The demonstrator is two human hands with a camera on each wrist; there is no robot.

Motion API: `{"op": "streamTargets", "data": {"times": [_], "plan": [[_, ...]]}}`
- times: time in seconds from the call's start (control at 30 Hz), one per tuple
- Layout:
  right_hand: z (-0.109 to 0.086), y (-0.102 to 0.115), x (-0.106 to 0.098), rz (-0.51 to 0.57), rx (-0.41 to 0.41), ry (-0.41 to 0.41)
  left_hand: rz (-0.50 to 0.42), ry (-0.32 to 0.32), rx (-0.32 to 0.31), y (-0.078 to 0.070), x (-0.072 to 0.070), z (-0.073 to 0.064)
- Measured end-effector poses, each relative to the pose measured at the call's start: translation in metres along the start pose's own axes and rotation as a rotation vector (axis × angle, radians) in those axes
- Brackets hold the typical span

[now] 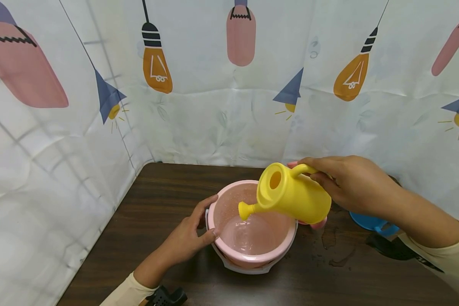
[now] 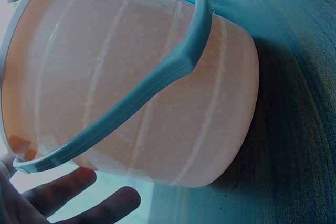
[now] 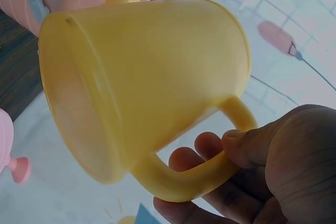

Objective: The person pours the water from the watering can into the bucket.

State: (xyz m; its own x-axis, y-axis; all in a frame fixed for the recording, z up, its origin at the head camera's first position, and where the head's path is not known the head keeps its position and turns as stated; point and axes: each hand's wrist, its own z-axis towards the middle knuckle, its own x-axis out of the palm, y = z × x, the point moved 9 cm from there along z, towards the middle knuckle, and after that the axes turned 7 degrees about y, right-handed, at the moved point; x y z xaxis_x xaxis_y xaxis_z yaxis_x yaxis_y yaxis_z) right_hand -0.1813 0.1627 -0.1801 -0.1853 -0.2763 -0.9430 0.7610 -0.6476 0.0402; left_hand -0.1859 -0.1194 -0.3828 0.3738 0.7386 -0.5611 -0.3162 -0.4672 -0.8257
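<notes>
A pink bucket (image 1: 248,258) with a pale handle (image 2: 142,98) stands on the dark wooden table. My left hand (image 1: 189,236) holds its left rim with thumb and index finger, while other fingers spread loosely beside the wall in the left wrist view. Above the bucket's right side, my right hand (image 1: 344,180) grips the handle of a yellow watering can (image 1: 304,197). The can is tilted left, its spout head (image 1: 245,210) over the bucket's opening. Shiny ripples show at the bucket's bottom. No stream shows from the spout.
Partly hidden behind the yellow can is a pink watering can (image 3: 20,170). A blue item with a handle (image 1: 386,229) lies to the right, under my right forearm. Wet patches (image 1: 342,259) mark the table right of the bucket. A patterned curtain (image 1: 214,127) hangs behind the table.
</notes>
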Motion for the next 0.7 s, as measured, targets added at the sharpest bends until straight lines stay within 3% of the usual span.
{"op": "streamTargets", "data": {"times": [0.7], "plan": [[0.0059,0.0031,0.0018,0.023,-0.004,-0.002,-0.018,0.002,-0.002,0.0011,0.0003,0.0002]]}}
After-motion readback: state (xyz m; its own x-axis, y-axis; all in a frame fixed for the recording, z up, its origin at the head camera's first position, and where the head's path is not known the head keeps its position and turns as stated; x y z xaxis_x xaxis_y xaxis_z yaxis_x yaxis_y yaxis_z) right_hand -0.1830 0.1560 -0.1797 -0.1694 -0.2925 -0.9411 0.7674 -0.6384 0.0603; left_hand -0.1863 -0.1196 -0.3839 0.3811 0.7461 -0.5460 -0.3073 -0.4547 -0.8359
